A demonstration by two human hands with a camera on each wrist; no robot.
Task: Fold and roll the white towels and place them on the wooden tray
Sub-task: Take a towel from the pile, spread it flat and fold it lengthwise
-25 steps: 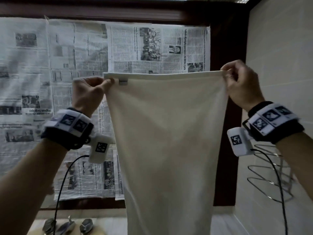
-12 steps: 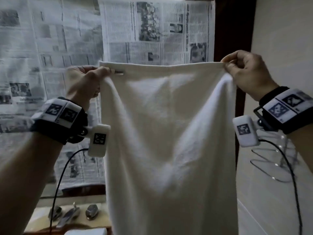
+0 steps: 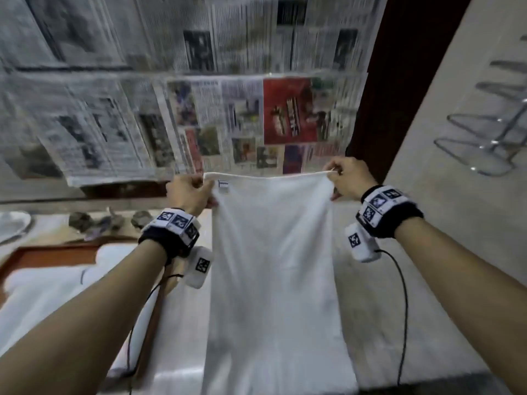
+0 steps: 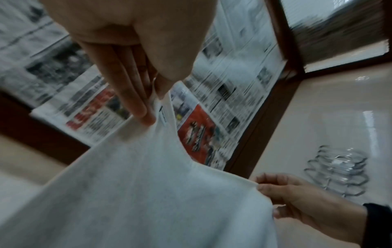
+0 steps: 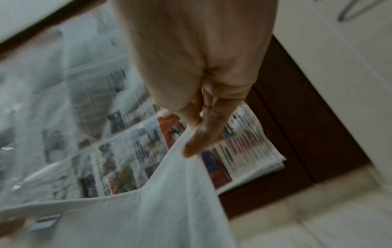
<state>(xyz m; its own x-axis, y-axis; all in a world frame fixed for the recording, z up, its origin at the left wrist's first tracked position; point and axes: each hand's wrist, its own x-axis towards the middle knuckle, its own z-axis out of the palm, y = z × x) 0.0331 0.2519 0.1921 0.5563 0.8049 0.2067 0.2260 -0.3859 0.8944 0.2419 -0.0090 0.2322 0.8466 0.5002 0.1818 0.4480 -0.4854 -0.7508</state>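
Head view: white towel point(image 3: 271, 266) held up by its top corners over the counter point(image 3: 370, 323), hanging limp. Left hand point(image 3: 189, 193) pinches the corner beside the label point(image 3: 223, 186); right hand point(image 3: 346, 178) pinches the opposite corner between thumb and curled fingers. Cloth appears light, soft and floppy; corner grips should keep it spread. Wooden tray point(image 3: 42, 256), at left, holds more white cloth.

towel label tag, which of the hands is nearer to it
Left. The left hand pinches the white towel at the corner right beside the label tag; the right hand holds the opposite top corner.
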